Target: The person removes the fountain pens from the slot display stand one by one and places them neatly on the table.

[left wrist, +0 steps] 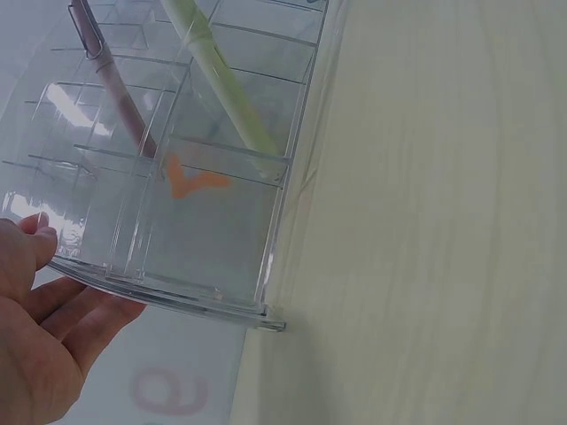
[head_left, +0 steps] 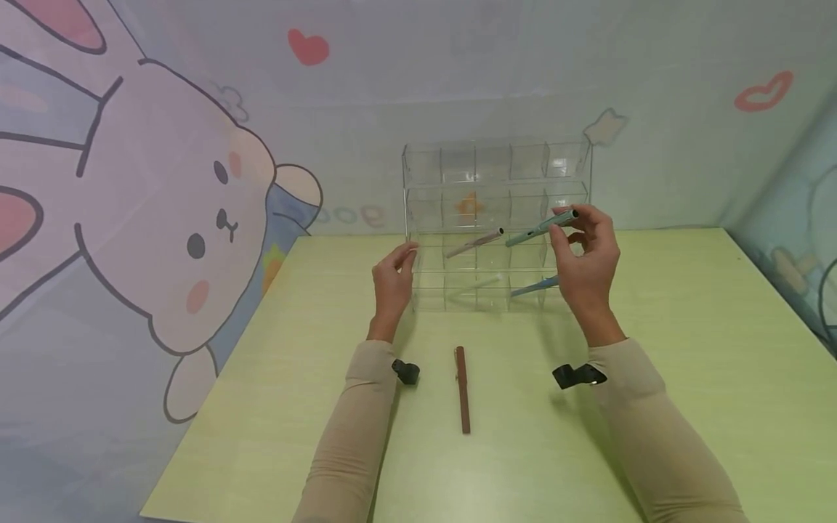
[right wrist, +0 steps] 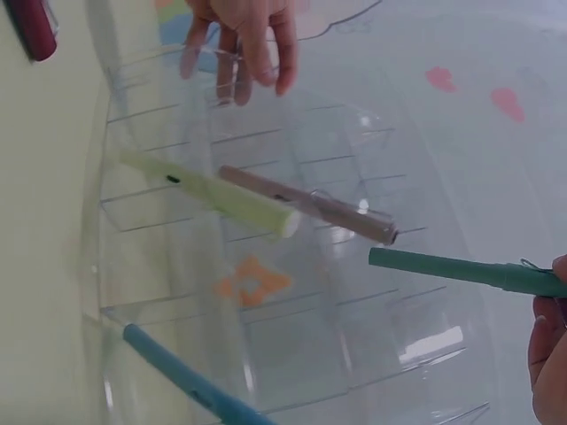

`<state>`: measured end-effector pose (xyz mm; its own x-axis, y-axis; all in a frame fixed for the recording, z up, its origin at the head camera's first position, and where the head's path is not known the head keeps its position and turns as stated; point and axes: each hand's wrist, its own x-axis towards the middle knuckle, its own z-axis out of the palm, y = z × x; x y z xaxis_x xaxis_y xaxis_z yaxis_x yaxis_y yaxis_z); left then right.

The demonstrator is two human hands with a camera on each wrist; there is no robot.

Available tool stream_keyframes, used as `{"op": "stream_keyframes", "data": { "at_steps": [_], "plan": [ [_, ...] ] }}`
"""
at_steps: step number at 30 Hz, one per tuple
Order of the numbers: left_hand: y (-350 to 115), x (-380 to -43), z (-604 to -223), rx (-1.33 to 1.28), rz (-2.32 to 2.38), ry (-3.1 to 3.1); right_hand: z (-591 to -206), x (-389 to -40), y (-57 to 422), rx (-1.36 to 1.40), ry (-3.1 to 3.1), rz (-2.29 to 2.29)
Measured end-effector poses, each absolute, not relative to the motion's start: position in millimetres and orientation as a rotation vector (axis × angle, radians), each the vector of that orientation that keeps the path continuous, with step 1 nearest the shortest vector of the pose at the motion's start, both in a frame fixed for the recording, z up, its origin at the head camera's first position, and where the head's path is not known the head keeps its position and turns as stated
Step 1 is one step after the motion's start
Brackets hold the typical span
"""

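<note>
A clear plastic display rack [head_left: 426,195] with tiers of small compartments stands at the back of the table. My left hand [head_left: 392,280] grips its left side edge, thumb in front and fingers behind in the left wrist view. Between the thumb and fingers of my right hand [head_left: 588,261] is a green pen [head_left: 532,231], pinched near its clip end and slanting over the rack's right half. A mauve pen [head_left: 474,243], a pale yellow-green pen [right wrist: 235,202] and a blue pen [head_left: 532,287] lie slanted in the rack's lower tiers.
On the table in front of the rack lies a brown-red pen [head_left: 463,392], between my forearms. Behind the table hangs a pale cloth [head_left: 497,65] printed with a rabbit and hearts. Each wrist bears a small black camera [head_left: 578,375].
</note>
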<state>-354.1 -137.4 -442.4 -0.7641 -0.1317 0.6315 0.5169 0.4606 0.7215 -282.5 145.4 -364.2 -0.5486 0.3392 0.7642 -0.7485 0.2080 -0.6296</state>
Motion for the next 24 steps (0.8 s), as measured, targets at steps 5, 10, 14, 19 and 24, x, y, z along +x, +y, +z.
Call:
{"op": "stream_keyframes", "data": {
  "at_steps": [5,10,14,19,24],
  "plan": [
    [-138.7,-353.9,-440.7,-0.328,-1.322,-2.086,-352.1,-272.6,143.9,0.423,-1.511,1.523],
    [-139.8,-351.3,-439.4,-0.318,-1.349,-2.086,-344.2,-264.5,141.9,0.471,-1.477,1.541],
    [-140.1,-350.5,-439.6,-0.319,-1.361,-2.087,-339.4,-258.7,140.6,0.49,-1.435,1.568],
    [-140.4,-349.8,-440.8,-0.319,-1.352,-2.091,-335.0,-253.2,139.7,0.526,-1.382,1.606],
    [-140.9,-349.5,-441.0,-0.317,-1.353,-2.095,-332.2,-250.0,140.0,0.532,-1.384,1.578]
  ]
}}
